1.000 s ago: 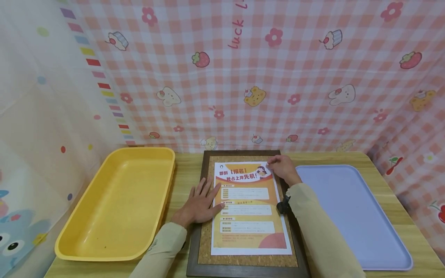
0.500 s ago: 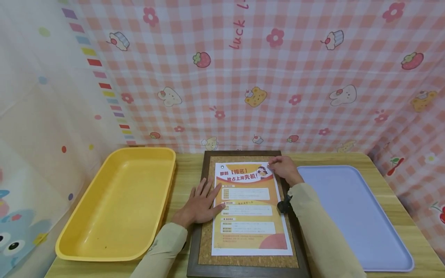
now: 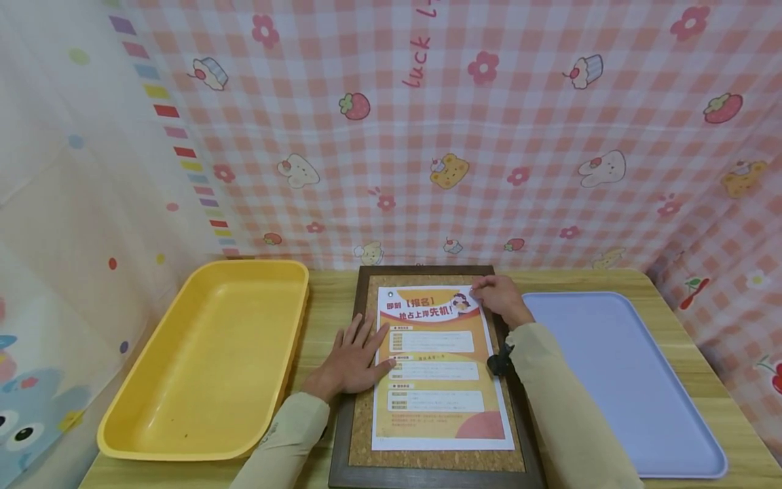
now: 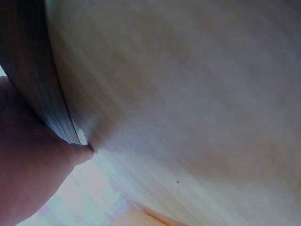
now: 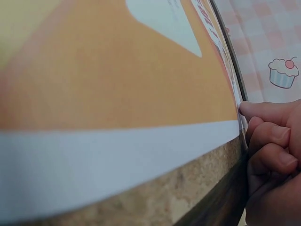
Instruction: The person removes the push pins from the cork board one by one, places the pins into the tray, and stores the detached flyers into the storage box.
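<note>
A printed orange and white poster [image 3: 436, 428] lies on a cork board [image 3: 360, 421] with a dark wooden frame [image 3: 379, 477]. A small pushpin [image 3: 390, 294] shows in its top left corner. My left hand [image 3: 348, 363] rests with fingers spread over the board's left side, fingertips and thumb on the poster's edge. At the poster's top right corner, my right hand [image 3: 501, 299] pinches a tiny pale pushpin, mostly hidden by the fingers. Seen from the right wrist, one digit points at the corner while the other fingers [image 5: 273, 157] are curled.
A deep yellow tray [image 3: 299, 326] stands left of the board, and a flat lavender tray [image 3: 611, 380] lies to its right. All sit on a wood-grain table [image 3: 324, 292]. A pink checked curtain [image 3: 379, 136] hangs right behind.
Both hands keep their places on the board and poster. Nothing else visibly moves, apart from a slight shift of the head view.
</note>
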The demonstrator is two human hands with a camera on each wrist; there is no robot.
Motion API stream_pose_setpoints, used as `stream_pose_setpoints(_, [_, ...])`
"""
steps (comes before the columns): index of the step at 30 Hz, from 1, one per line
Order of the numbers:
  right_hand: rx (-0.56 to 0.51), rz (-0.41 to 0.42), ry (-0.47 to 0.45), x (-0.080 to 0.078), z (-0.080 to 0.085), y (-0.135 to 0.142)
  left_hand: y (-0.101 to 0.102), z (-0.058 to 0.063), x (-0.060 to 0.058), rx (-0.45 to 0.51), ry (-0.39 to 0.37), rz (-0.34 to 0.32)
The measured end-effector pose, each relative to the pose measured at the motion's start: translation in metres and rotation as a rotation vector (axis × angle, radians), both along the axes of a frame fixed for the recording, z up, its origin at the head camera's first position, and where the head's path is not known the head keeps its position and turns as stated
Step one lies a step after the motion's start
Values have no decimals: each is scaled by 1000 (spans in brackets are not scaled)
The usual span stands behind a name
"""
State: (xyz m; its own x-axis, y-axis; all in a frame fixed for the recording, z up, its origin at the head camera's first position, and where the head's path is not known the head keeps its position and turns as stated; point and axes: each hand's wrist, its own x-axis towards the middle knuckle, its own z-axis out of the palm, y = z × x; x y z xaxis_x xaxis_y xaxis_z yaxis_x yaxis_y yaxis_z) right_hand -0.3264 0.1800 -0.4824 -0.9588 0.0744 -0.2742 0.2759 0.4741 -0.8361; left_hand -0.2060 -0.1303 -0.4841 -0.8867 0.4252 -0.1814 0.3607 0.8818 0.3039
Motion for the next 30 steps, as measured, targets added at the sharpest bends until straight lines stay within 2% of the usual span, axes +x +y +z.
stream_pose_setpoints(11, [1, 9, 62, 1, -1, -1, -1, -6, -1, 32, -1, 4])
stream_pose_setpoints(14, [2, 1, 50, 2, -1, -1, -2, -8, -2, 28, 0, 5])
stream_pose_setpoints(21, [-3, -19, 8, 1, 0, 0, 0, -2, 0, 21, 5, 13])
stream_pose_setpoints(30, [-20, 4, -9, 5, 4, 2, 1, -2, -1, 9, -1, 6])
